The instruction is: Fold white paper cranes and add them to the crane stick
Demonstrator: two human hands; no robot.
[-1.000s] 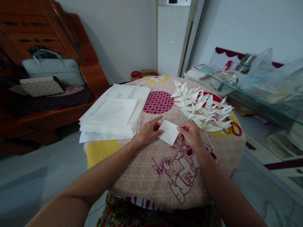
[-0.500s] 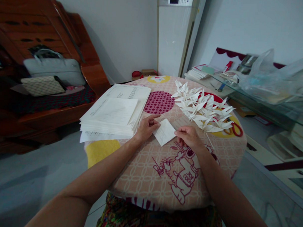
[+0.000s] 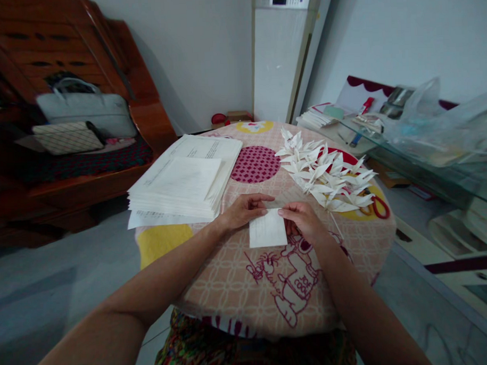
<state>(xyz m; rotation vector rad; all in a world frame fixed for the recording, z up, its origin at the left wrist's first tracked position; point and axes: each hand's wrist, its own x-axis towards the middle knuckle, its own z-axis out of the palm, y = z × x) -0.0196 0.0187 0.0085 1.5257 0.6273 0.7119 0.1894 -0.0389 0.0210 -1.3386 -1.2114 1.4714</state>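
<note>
A small white square of folded paper [image 3: 268, 229] lies over the patterned tablecloth [image 3: 226, 279], its lower edge facing me. At its upper left corner, my left hand [image 3: 248, 210] pinches the edge between thumb and fingers. My right hand [image 3: 303, 219] grips the upper right corner, thumb on top; its other fingers are partly hidden under the hand. Right of my hands lies a cluster of several white folded paper cranes [image 3: 327, 174]. On the left, a thick stack of printed paper sheets [image 3: 187, 179] has smaller blank sheets on top.
Scissors with orange-red handles [image 3: 380, 207] rest at the table's right edge beside the folded papers. A glass-topped stand [image 3: 418, 150] with plastic bags [image 3: 436, 117] stands to the right. A wooden sofa [image 3: 145, 116] holding a grey bag [image 3: 85, 111] is at the left.
The paper square has turned from a diamond position to edges facing me. Both hands now hold its upper corners, the left hand having moved right and slightly nearer.
</note>
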